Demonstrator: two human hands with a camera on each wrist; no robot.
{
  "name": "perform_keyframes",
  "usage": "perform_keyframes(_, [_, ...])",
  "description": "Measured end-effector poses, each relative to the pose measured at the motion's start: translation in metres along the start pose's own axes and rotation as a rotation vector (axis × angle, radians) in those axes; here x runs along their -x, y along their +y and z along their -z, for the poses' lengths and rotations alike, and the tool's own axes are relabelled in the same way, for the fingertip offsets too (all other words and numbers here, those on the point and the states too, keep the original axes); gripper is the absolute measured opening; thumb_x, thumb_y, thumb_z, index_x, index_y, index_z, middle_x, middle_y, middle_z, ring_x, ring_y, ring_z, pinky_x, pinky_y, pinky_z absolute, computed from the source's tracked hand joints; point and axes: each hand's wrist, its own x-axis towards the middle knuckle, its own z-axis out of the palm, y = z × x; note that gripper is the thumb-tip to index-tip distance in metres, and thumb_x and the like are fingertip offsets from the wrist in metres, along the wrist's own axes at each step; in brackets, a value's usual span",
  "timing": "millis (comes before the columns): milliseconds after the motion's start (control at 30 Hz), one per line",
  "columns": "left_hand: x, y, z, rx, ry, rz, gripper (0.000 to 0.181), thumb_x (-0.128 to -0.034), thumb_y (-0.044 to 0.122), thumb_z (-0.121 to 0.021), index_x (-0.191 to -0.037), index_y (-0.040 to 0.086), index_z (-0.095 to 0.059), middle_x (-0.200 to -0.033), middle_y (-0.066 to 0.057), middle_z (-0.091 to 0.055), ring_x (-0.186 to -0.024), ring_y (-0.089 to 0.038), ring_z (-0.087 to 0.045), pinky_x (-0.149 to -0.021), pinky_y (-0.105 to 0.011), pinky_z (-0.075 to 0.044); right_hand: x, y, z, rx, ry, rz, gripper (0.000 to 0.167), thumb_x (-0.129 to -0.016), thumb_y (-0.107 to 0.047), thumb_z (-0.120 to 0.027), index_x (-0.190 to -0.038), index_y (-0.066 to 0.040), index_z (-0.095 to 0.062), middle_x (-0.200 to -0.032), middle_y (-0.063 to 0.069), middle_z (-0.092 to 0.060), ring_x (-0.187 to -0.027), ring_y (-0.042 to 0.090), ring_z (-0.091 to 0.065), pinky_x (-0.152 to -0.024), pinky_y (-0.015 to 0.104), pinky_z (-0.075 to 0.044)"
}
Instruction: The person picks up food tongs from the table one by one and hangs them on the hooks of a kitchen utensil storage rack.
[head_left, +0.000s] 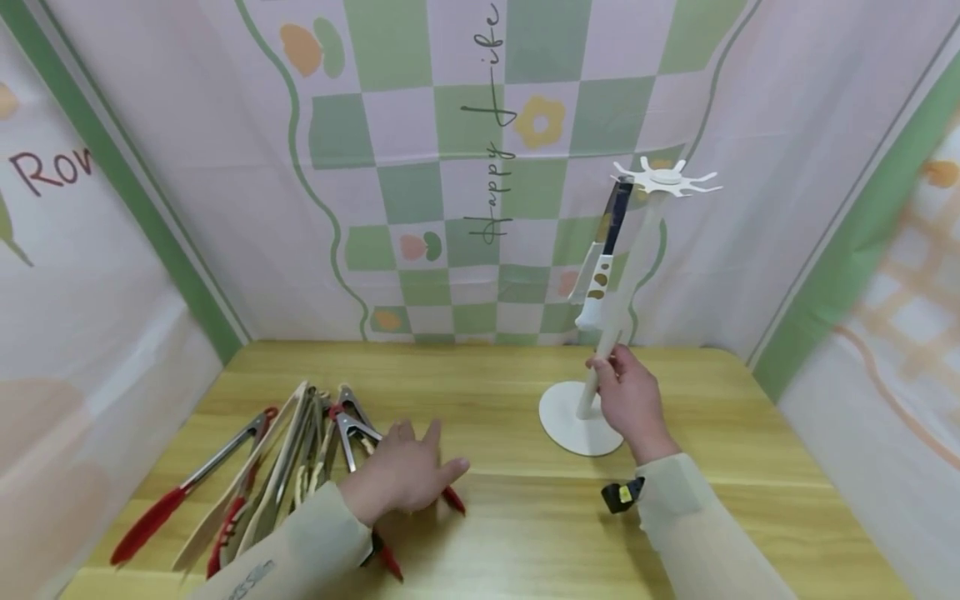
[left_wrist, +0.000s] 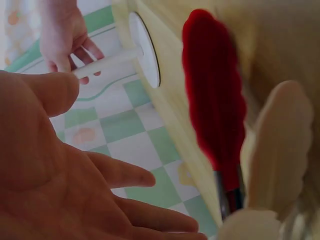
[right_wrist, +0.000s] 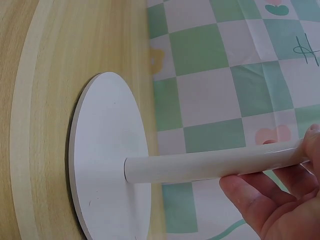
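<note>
A white stand (head_left: 581, 421) with a round base and a hooked top (head_left: 666, 177) is on the right of the table. My right hand (head_left: 633, 404) grips its pole low down; the right wrist view shows fingers curled round the pole (right_wrist: 200, 165). From a hook on the left hangs a pair of tongs (head_left: 596, 287) with dark and white patterned parts. My left hand (head_left: 408, 471), fingers spread and holding nothing, is over the right edge of a group of tongs. In the left wrist view, red-tipped tongs (left_wrist: 212, 85) lie beside the left hand (left_wrist: 75, 170).
Several tongs lie on the left of the wooden table (head_left: 495, 517), among them red-tipped ones (head_left: 153, 521) and beige ones (head_left: 210, 533). Behind the table hangs a checkered cloth (head_left: 465, 183), with more printed cloth at both sides.
</note>
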Motion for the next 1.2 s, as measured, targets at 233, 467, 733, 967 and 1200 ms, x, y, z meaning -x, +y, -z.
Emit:
perform_keyframes(233, [0.009,-0.002,-0.006,0.001,-0.011,0.013,0.084,-0.0988,0.066,-0.038,-0.154,0.003,-0.035,-0.146,-0.035,-0.038,-0.135,-0.062,-0.021,-0.111,-0.065,-0.016,0.001,0.001,0.001,-0.003,-0.002,-0.006,0.040,-0.108,-0.042,-0.038,-0.121,-0.011,-0.060,-0.127,0.017,-0.062,-0.108,0.039,-0.062,-0.087,0.056,-0.051])
perform_keyframes(467, [0.013,-0.011,-0.008,0.028,0.015,0.018,0.084,-0.0975,0.069,-0.037,-0.153,0.005,-0.037,-0.149,-0.037,-0.030,-0.138,-0.059,-0.016,-0.111,-0.067,-0.014,0.000,0.002,0.000,-0.018,0.004,-0.005,0.037,-0.107,-0.041,-0.041,-0.122,-0.012,-0.060,-0.123,0.015,-0.064,-0.106,0.037,-0.063,-0.086,0.053,-0.053])
perform_keyframes(733, [0.028,-0.027,-0.001,-0.011,0.143,0.114,0.086,-0.0988,0.062,-0.046,-0.150,-0.007,-0.036,-0.142,-0.046,-0.031,-0.127,-0.066,-0.030,-0.098,-0.068,-0.037,0.000,0.003,0.000,-0.008,0.011,0.014,0.035,-0.107,-0.039,-0.042,-0.122,-0.012,-0.060,-0.121,0.015,-0.065,-0.104,0.037,-0.064,-0.083,0.052,-0.053])
perform_keyframes(967, [0.041,-0.040,-0.001,0.045,0.170,0.147,0.092,-0.0945,0.045,-0.065,-0.145,-0.021,-0.026,-0.136,-0.050,-0.033,-0.109,-0.056,-0.056,-0.088,-0.061,-0.048,0.000,0.002,0.000,-0.014,0.003,-0.002,0.034,-0.107,-0.039,-0.042,-0.122,-0.013,-0.060,-0.121,0.015,-0.065,-0.100,0.034,-0.065,-0.080,0.049,-0.054])
perform_keyframes(1200, [0.046,-0.050,-0.008,0.043,0.202,0.129,0.078,-0.0919,0.032,-0.071,-0.127,-0.030,-0.039,-0.110,-0.040,-0.059,-0.095,-0.051,-0.062,-0.083,-0.058,-0.050,0.000,0.000,0.000,-0.021,0.001,-0.005,0.036,-0.107,-0.041,-0.042,-0.122,-0.013,-0.059,-0.123,0.015,-0.064,-0.106,0.037,-0.063,-0.085,0.052,-0.053])
